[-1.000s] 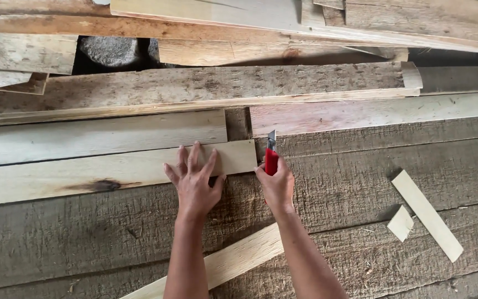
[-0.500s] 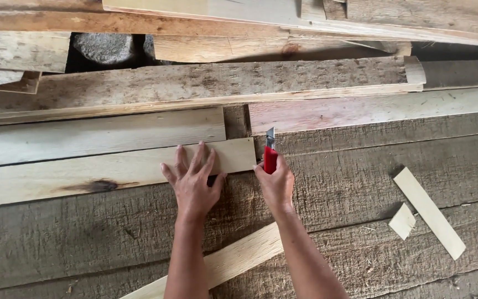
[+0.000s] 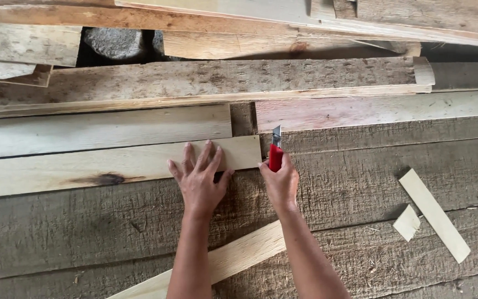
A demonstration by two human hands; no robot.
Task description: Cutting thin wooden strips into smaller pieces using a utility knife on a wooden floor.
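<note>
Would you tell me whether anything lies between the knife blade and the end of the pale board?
Nothing visible does: the utility knife in the right hand stands right beside the pale board, which the left hand presses flat.

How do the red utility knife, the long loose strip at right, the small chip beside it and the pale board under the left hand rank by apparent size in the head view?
1. Pale board, by far the largest.
2. Long strip.
3. Red utility knife, though the right hand partly covers it, so its place is unsure.
4. Small chip.
</note>
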